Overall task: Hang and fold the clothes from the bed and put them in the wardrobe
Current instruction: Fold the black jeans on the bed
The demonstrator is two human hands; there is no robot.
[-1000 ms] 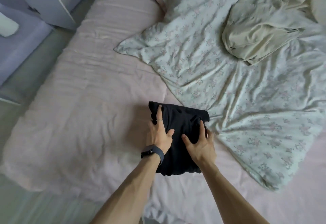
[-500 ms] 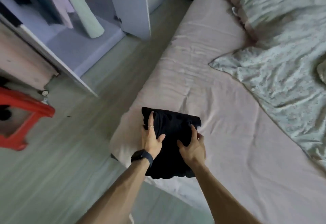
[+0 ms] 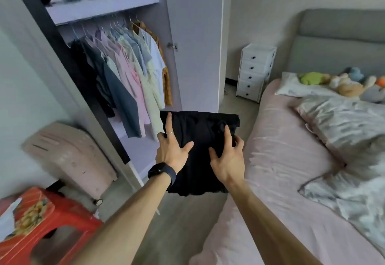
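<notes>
Two-handed | left grip (image 3: 173, 152), right grip (image 3: 228, 160) clasp black garment (image 3: 200, 137) | garment between them

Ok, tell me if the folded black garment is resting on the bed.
No, the left hand and right hand hold the black garment in the air, clear of the bed.

Folded black garment (image 3: 200, 150) held in air by left hand (image 3: 171, 152) and right hand (image 3: 228, 158), between open wardrobe (image 3: 116, 56) and bed (image 3: 281, 160) left edge.

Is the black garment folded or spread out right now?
Folded: the garment is a compact rectangle, gripped by the left hand and right hand.
</notes>
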